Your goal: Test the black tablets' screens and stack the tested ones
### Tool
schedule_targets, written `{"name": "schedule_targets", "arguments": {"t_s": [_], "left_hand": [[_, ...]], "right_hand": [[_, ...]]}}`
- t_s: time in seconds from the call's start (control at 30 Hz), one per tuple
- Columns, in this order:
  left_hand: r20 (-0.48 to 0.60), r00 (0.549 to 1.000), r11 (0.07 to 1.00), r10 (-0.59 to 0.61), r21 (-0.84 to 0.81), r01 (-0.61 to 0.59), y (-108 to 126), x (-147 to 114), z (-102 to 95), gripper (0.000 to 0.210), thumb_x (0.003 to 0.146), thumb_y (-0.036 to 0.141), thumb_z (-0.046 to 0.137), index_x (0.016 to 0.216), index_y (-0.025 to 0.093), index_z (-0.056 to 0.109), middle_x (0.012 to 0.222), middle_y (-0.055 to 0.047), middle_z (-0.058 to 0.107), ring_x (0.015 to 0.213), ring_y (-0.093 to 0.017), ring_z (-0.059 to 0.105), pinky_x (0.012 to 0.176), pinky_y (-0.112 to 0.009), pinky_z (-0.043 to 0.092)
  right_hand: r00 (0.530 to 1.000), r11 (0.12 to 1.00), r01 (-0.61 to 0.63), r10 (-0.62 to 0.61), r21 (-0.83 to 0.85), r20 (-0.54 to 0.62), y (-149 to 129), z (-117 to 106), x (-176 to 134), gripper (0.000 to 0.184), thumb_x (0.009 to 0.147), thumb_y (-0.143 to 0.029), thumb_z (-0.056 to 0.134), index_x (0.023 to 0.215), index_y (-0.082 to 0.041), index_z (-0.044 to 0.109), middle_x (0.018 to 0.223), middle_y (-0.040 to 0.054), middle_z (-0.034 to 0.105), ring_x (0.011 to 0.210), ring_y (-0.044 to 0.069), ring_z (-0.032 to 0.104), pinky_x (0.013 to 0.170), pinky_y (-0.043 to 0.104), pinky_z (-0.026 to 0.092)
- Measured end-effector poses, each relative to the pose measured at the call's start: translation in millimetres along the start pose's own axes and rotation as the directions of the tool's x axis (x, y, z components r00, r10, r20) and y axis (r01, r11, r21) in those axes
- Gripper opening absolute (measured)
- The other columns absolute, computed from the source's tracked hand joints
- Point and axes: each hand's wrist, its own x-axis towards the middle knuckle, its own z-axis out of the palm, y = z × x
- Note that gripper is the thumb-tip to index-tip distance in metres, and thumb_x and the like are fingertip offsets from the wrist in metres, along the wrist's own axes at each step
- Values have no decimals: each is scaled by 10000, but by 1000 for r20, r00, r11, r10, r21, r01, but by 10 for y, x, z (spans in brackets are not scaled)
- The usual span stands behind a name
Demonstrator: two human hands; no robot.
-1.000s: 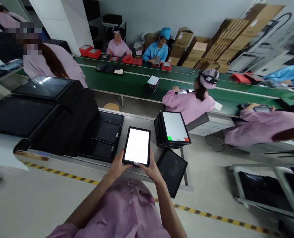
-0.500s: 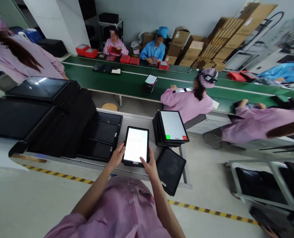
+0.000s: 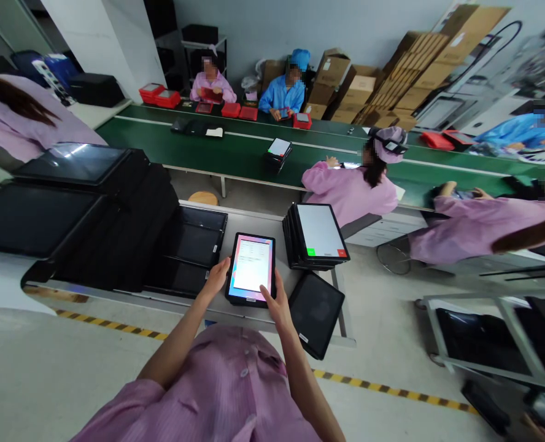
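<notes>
A tablet (image 3: 251,267) with a lit screen is in front of me over the grey cart top (image 3: 235,221). Its screen shows a white page inside a pink and blue border. My left hand (image 3: 216,277) grips its left edge. On the other side, my right hand (image 3: 276,299) holds the right edge, its thumb over the lower right of the screen. Just right of it stands a stack of tablets (image 3: 319,233), the top one lit white with green and red corner squares. A dark tablet (image 3: 317,313) lies tilted below that stack, near my right wrist.
Dark tablets (image 3: 194,239) and tall black stacks (image 3: 129,221) fill the cart's left side. Beyond runs a green workbench (image 3: 235,153) with several people seated along it. A rack (image 3: 479,301) stands at right, and cardboard boxes (image 3: 364,86) lean by the wall.
The held tablet's screen went from a full white page to a smaller page with a coloured border. Both hands stay on its edges. The person at far left shifted left.
</notes>
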Motion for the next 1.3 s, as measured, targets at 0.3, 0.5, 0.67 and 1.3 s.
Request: {"name": "schedule_targets", "arguments": {"t_s": [0.3,0.5,0.67,1.3], "left_hand": [[-71,997,988,-13,-154,2,-9,-27,98,450,1009,519,639,1237,181,830,1381,-107,792,1421,-326,658,1257,-459,447],[-48,998,980,-31,-200,21,-77,-23,121,432,973,438,658,1284,173,799,1415,-118,774,1387,-318,675,1227,-449,462],[-61,998,980,-33,-200,20,-80,-27,146,428,976,401,624,1300,173,788,1413,-112,776,1390,-306,671,1220,-426,459],[-40,999,988,-24,-152,18,-149,-20,132,486,951,466,667,1337,192,774,1427,-118,766,1368,-331,673,1207,-446,459]], "right_hand": [[997,997,29,-34,-71,-70,-14,116,175,984,903,-698,724,1670,-158,429,1685,201,505,1582,393,464,1316,592,370],[991,997,40,-47,-59,-123,50,144,270,842,928,-600,676,1621,-148,517,1653,201,549,1543,387,514,1300,588,395],[985,991,-49,69,127,-155,58,95,250,691,1020,-580,494,1527,-133,640,1599,168,623,1518,345,564,1302,554,407],[986,999,27,-21,36,-166,46,143,234,745,957,-609,665,1578,-207,578,1631,142,597,1523,350,542,1286,556,406]]}}
